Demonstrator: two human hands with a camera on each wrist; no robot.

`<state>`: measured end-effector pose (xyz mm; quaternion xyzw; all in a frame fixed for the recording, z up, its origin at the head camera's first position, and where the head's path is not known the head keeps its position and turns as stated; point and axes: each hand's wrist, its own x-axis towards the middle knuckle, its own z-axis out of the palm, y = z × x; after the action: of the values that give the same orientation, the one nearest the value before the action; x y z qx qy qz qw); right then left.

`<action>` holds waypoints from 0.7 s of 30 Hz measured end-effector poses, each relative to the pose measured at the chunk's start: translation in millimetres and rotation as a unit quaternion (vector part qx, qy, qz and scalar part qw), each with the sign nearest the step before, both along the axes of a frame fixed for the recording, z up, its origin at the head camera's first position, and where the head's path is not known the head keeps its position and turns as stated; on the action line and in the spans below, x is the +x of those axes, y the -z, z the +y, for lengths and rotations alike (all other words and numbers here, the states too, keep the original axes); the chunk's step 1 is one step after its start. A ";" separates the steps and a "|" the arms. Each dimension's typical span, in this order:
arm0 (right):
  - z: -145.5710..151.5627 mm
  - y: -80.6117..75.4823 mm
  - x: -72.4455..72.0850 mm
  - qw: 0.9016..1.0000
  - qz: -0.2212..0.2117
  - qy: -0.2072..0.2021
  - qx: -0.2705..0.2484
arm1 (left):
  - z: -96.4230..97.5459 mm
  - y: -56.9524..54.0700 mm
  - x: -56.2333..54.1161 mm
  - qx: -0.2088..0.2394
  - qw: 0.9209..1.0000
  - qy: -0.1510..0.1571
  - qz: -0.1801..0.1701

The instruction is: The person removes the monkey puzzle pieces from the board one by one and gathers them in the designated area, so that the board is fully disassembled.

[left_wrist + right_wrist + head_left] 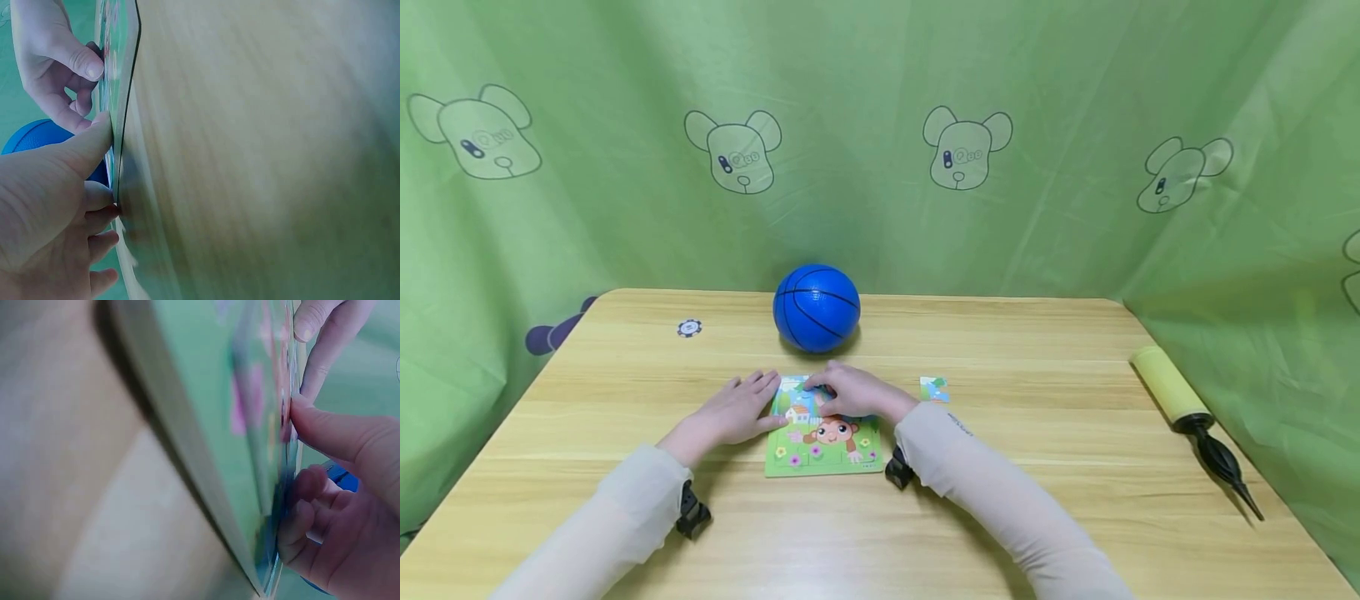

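A jigsaw puzzle (827, 454) with a monkey, a house and flowers lies flat in its green-edged tray on the table. My left hand (737, 408) rests at the left side of it, fingers stretched forward on the table and thumb over the tray's edge. Over the upper middle of the picture, my right hand (853, 390) pinches a puzzle piece against the board with thumb and curled fingers; the hand hides most of that piece. Both hands (59, 69) show close to the board in the left wrist view. A loose puzzle piece (934, 389) lies right of the tray.
Behind the puzzle sits a blue ball (816, 308) with black lines. A round chip (689, 328) lies at the back left. On the right edge of the wooden table (1045, 350) lies a yellow and black hand pump (1187, 417). A green curtain (865, 217) hangs around the table.
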<state>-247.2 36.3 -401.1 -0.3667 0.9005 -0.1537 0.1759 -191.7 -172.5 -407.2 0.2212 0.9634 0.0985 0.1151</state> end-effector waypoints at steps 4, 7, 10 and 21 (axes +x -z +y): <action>1.5 0.3 0.3 1.000 -0.005 0.002 -0.016 | 0.0 -0.8 0.0 -0.001 1.000 0.000 0.002; 2.3 0.6 0.5 1.000 -0.002 -0.001 -0.028 | 0.1 -1.4 -0.1 -0.002 1.000 0.000 0.004; 3.0 1.0 1.0 0.999 0.004 -0.005 -0.039 | 0.3 -1.5 -0.1 -0.001 1.000 0.000 0.003; 6.9 1.9 2.7 0.994 -0.005 0.023 -0.103 | 0.7 -0.9 -0.4 -0.002 1.000 -0.001 -0.001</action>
<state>-244.5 43.2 -402.9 -0.3609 0.8875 -0.2513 0.1380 -192.2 -171.9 -406.2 0.2199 0.9637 0.0970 0.1161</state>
